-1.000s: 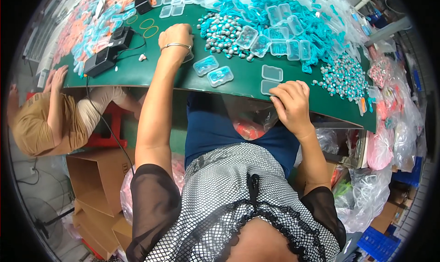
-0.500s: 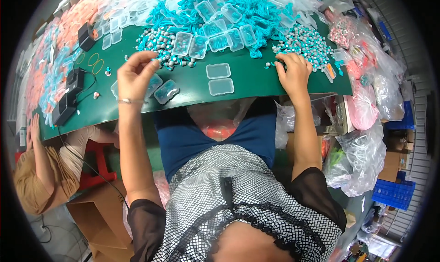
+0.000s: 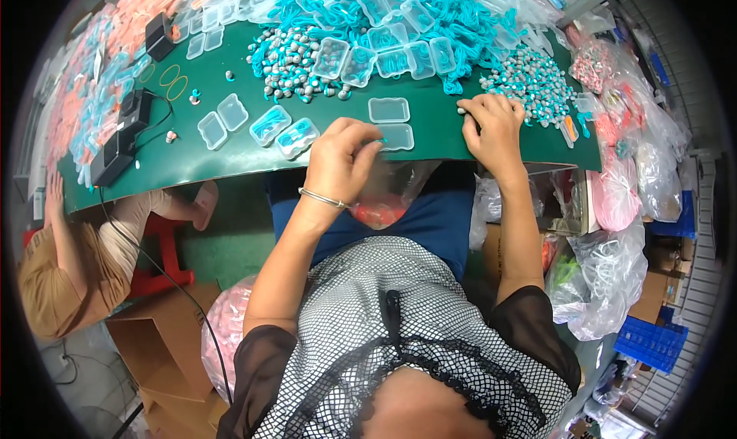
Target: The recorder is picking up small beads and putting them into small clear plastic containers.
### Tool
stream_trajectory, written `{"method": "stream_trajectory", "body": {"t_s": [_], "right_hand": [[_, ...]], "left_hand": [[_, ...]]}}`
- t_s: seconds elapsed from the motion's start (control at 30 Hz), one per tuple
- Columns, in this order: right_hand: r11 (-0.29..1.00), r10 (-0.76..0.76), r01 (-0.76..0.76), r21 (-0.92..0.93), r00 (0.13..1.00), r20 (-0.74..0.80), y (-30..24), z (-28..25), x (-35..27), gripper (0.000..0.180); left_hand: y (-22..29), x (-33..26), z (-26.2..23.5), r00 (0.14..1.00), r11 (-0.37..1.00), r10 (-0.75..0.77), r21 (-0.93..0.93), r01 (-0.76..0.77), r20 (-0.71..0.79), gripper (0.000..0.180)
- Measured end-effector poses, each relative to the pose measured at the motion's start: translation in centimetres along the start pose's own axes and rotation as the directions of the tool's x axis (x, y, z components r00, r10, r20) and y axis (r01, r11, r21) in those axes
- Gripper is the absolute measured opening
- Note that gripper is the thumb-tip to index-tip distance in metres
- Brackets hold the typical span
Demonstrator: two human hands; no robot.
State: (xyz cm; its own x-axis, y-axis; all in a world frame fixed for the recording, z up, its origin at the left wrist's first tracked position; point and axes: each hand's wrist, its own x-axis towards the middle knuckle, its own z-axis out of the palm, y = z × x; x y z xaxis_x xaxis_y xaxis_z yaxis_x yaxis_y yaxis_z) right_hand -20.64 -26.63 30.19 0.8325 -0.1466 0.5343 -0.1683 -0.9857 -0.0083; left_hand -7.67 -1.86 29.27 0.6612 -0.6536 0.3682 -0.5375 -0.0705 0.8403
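Co-worker's hand: a hand (image 3: 55,199) of a person in a brown top (image 3: 61,281) lies at the left end of the green table (image 3: 184,164).
Black boxes: two black boxes (image 3: 112,161) sit near that end, and a third black box (image 3: 159,38) farther back.
Bands: yellow loops (image 3: 177,86) lie flat, with a few loose bits (image 3: 195,96) scattered around them.
Spread case: a clear case (image 3: 232,112) lies unfolded, its halves side by side.
Filled cases: two clear cases with teal contents (image 3: 270,125) sit next to each other, just beside the left hand.
Middle pile: grey-and-teal pieces (image 3: 292,62) are heaped behind the filled cases.
Left hand: the left hand (image 3: 342,159), a bangle (image 3: 322,198) at its wrist, has thumb and forefinger pinched narrow on a small teal piece (image 3: 381,140), mostly hidden.
Open case: the open clear case (image 3: 388,110) lies between the hands; the pinching fingers are over its nearer half.
Behind it: more clear cases (image 3: 357,66) lie against a mass of teal cords (image 3: 461,43).
Right hand: the right hand (image 3: 495,130) is bent, thumb apart from forefinger; a small grey piece (image 3: 461,111) sits at the forefinger's tip, whether gripped I cannot tell.
Right pile: more grey-and-teal beads (image 3: 530,86) spread just behind that hand.
Far right: an orange-and-clear item (image 3: 569,129) lies near the table's end; plastic bags (image 3: 614,193) hang beyond.
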Motion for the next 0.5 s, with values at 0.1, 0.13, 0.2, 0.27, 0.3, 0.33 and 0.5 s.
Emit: {"method": "stream_trajectory", "body": {"t_s": [0.1,0.13,0.2,0.27,0.3,0.33,0.5], "right_hand": [[0.998,0.012,-0.013,0.069,1.0,0.009,-1.0,0.2,-0.2,0.013],[0.993,0.021,-0.017,0.117,0.999,-0.036,-1.2,0.3,-0.2,0.013],[0.953,0.092,-0.073,0.294,0.995,-0.05,-2.6,0.1,0.0,0.012],[0.866,0.123,-0.089,0.493,0.992,-0.039,-5.6,-0.4,0.4,0.011],[0.83,0.134,-0.116,0.545,0.991,0.007,-6.8,-0.4,0.2,0.01],[0.792,0.156,-0.135,0.595,0.988,0.015,-7.7,0.2,0.1,0.01],[0.878,0.216,-0.149,0.455,0.971,-0.098,-10.4,2.5,-0.4,0.009]], "left_hand": [[0.2,0.1,0.5,0.999,0.999,-0.028,0.018,0.028,0.016,0.013],[-0.2,0.1,0.8,1.0,1.0,-0.011,0.018,0.011,0.002,0.013],[-0.6,0.2,1.2,1.0,1.0,0.003,0.023,-0.002,-0.015,0.012],[-0.6,0.1,1.4,1.0,0.999,0.001,0.046,0.0,-0.027,0.012],[-0.6,0.2,1.6,1.0,0.999,0.001,0.042,0.0,-0.026,0.012],[-0.6,0.2,1.7,0.999,0.998,0.011,0.061,-0.008,-0.042,0.012],[-0.4,0.2,2.2,0.997,0.99,0.016,0.141,-0.005,-0.08,0.011]]}}
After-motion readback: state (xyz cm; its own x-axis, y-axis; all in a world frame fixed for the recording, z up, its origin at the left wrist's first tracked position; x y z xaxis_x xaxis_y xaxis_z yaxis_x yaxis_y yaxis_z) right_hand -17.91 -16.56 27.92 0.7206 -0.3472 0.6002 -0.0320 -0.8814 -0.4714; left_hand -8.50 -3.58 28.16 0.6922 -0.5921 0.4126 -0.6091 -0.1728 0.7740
